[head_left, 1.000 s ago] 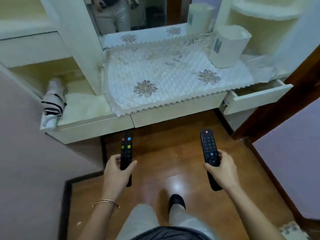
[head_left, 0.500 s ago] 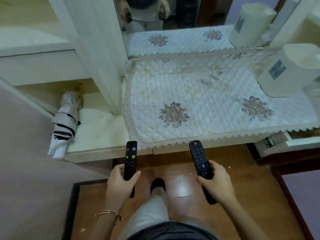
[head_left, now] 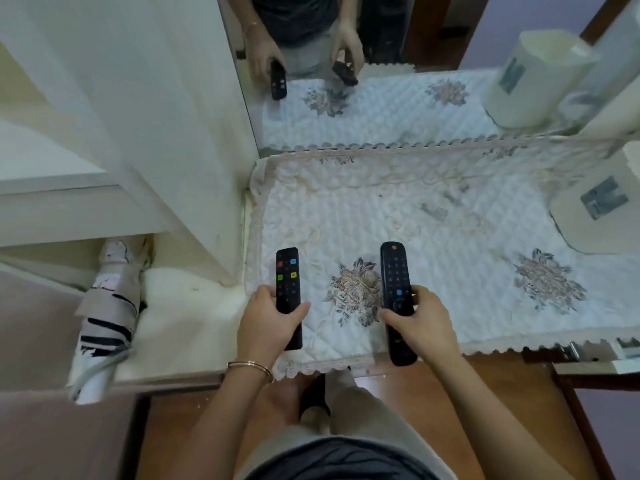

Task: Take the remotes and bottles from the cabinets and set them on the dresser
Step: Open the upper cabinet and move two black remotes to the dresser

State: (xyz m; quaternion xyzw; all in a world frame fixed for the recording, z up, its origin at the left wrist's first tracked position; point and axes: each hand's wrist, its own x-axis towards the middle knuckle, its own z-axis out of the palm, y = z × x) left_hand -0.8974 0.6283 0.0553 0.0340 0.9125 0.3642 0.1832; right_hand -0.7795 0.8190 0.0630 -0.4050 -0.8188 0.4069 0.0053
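1. Since the earlier frames, both hands had come forward from over the floor to above the dresser [head_left: 180, 327], so each remote hung over the quilted cover [head_left: 433, 258].
2. Step in hand, by judgement: setting down the two remotes; no bottles showed.
3. The left hand [head_left: 266, 323] was clenched round the short remote [head_left: 288, 289], near the cover's left edge.
4. The right hand [head_left: 420, 322] grasped the long remote [head_left: 396, 296], beside the embroidered flower [head_left: 356, 289].
5. Both forearms reached forward, remotes pointing toward the mirror [head_left: 381, 64].
6. Next would likely call for lowering both flat, then loosening each grip.
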